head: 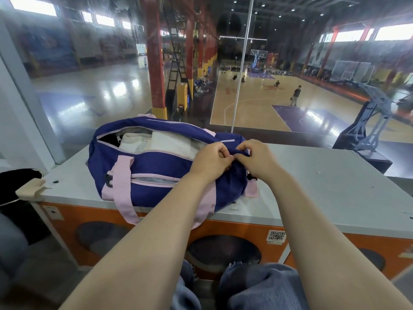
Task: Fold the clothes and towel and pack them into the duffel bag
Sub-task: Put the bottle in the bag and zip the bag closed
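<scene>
Both hands grip the bag [156, 166] at its right end: the left hand [210, 161] has its fingers curled and pinches the blue fabric by the end of the top zip, and the right hand [257, 158], just beside it and touching at the fingertips, pinches the same spot from the other side; what sits between the fingertips is too small to tell. The bag is navy with pink straps [121, 189] and lies on its side on the grey desk [324, 186], toward the desk's 9 o'clock half, with one strap hanging over the near edge. Its top zip gapes open from the hands toward 10 o'clock, and inside lie folded clothes [134, 143] in cream and a white towel [172, 142], packed side by side and filling the opening. A smaller front pocket [154, 179] with pink trim is partly open too. The desk front is orange, with a QR sticker [276, 236] at 5 o'clock from the bag. Behind the desk at 12 o'clock is a glass pane, with a basketball court [257, 104] below it.
</scene>
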A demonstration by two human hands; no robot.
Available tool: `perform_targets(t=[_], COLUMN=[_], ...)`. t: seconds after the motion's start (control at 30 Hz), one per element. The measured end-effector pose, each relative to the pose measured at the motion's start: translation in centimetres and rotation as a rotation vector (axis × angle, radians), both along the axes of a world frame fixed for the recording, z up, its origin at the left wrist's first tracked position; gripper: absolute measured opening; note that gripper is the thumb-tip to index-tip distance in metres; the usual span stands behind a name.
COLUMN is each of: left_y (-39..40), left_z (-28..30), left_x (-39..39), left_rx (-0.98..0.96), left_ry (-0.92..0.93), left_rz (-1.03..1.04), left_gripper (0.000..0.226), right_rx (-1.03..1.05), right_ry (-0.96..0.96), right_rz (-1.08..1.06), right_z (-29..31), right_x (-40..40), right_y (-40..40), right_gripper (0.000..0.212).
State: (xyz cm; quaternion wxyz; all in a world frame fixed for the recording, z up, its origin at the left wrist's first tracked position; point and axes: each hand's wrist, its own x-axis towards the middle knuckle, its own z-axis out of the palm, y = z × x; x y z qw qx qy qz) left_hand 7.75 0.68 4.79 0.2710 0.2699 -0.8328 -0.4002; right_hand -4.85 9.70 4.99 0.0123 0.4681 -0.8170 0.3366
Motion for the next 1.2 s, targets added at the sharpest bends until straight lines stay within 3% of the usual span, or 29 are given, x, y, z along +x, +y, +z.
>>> perform_targets(t=[0.1,0.23,0.5,0.67,0.8,0.9,0.97,1.2], left_y=[-1.0,-3.9,-15.6,-16.5,-15.3,-13.5,-12.1,-4.7], left_z=[0.6,1.8,1.5,-0.8,-0.7,-0.9,-1.2,-1.0], left_x=[1.0,4.8,22.4,21.7,20.6,19.2,17.6,9.9], left_rx=[0.042,-0.174,-0.161,-0.211,-0.402,-0.579,-0.635,-0.6], left_ry=[0.023,-0.049,-0.127,-0.201,-0.201,-0.126,-0.113,-0.07], left_rz=[0.003,0.109,0.76,0.698,0.707,0.679,0.562,0.127], left_gripper=[0.009,0.006,0.002,0.007,0.018,0.015,0.009,0.019], right_rx=[-0.03,-0.03,0.015,0.054,0.029,-0.089,-0.089,0.195], right_ry=[-0.026,-0.044,0.012,0.08,0.121,0.111,0.079,0.01], right_rz=[-0.032,-0.106,-0.22,-0.246,-0.181,-0.117,-0.087,0.105], right_z=[0.3,0.6,1.3,1.8,1.7,2.2,2.5,0.7], right_x=[-0.1,-0.2,0.7,2.2,2.7,3.5,4.1,6.0], right_y=[0.1,0.0,-0.9,-1.3,-1.2,-1.4,-1.7,-2.4], right_gripper=[0.007,0.007,0.006,0.01,0.03,0.018,0.007,0.015])
